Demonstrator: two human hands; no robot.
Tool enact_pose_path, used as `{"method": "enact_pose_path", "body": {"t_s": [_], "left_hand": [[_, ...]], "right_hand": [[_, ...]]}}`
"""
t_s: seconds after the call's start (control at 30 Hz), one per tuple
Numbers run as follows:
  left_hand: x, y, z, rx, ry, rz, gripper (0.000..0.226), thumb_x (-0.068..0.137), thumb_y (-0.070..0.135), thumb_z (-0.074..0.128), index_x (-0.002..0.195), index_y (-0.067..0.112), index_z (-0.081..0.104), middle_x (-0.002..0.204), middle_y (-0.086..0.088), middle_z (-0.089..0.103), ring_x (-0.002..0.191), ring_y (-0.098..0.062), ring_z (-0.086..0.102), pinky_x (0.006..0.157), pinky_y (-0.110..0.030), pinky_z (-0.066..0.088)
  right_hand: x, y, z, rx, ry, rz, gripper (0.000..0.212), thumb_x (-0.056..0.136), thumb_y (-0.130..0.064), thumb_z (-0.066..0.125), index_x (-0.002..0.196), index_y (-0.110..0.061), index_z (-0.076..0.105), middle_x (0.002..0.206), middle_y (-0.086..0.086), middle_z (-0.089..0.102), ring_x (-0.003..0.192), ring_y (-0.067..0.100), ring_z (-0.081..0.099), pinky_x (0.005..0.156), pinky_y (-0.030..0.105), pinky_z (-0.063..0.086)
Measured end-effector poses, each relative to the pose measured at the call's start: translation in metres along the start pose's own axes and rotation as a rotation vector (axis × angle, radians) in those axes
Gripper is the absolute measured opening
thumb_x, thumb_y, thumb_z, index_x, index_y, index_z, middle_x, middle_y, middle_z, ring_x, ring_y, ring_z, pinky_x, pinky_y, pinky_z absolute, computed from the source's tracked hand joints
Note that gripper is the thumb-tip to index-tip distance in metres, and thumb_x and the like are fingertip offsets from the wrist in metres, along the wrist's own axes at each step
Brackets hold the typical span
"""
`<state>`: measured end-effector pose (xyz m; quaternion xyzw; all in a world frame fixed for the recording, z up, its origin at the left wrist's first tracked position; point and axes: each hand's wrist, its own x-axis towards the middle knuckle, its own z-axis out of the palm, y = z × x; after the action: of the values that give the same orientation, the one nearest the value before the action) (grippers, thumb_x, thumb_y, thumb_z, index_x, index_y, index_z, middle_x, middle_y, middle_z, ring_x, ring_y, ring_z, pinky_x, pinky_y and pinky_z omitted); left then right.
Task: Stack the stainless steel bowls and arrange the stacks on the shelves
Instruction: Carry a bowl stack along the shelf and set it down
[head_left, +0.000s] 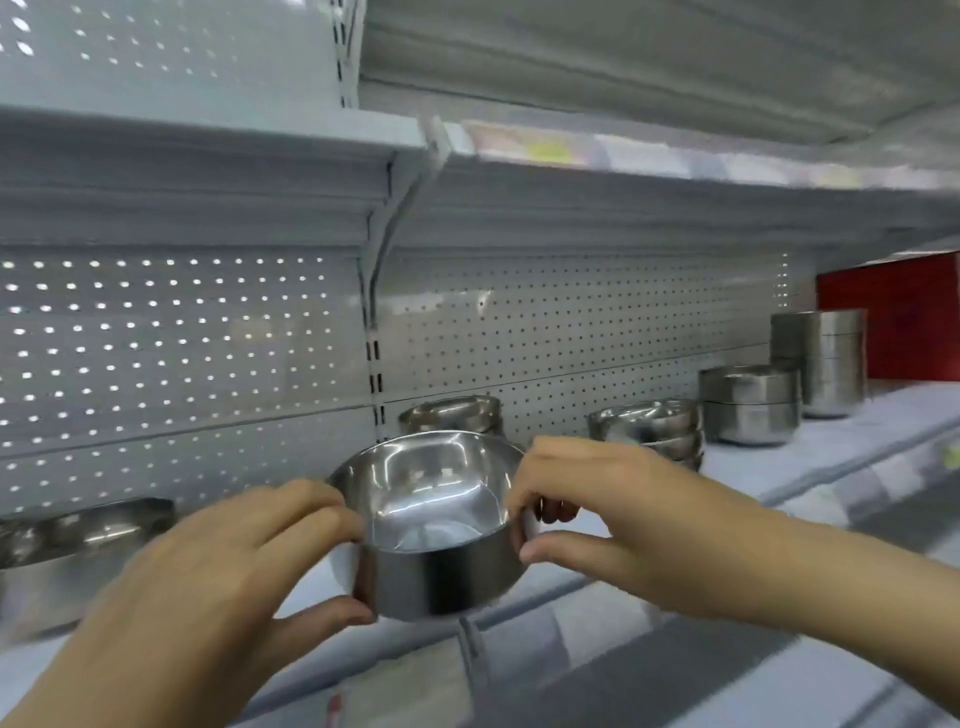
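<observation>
Both hands clamp one steel bowl (434, 525) over the shelf's (810, 467) front edge: left hand (218, 587) with fingers curled on the rim and thumb under the base, right hand (597, 499) pinching the opposite rim. The bowl tilts, mouth toward the viewer. Behind it, against the pegboard (571, 322), sits a low stack (452, 413); further right a second stack (649, 428), then two taller ones (748, 405) near a red box (904, 322). Another bowl (78, 551) sits at the left.

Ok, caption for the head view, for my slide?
Both hands, left and right, hold a steel bowl over the shelf.
</observation>
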<state>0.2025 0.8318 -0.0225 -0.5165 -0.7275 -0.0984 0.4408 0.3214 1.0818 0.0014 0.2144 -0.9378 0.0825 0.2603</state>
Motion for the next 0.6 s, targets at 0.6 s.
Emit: {"method": "enact_pose_path", "body": {"t_s": [0.6], "left_hand": [[0.343, 0.246, 0.135, -0.172, -0.223, 0.293, 0.020, 0.068, 0.041, 0.076, 0.083, 0.029, 0.073, 0.081, 0.017, 0.067, 0.074, -0.005, 0.045, 0.065, -0.015, 0.036]], "right_hand": [[-0.206, 0.302, -0.226, -0.302, -0.026, 0.087, 0.025, 0.077, -0.040, 0.070, 0.101, -0.031, 0.071, 0.090, -0.015, 0.064, 0.087, -0.001, 0.043, 0.078, 0.020, 0.038]]}}
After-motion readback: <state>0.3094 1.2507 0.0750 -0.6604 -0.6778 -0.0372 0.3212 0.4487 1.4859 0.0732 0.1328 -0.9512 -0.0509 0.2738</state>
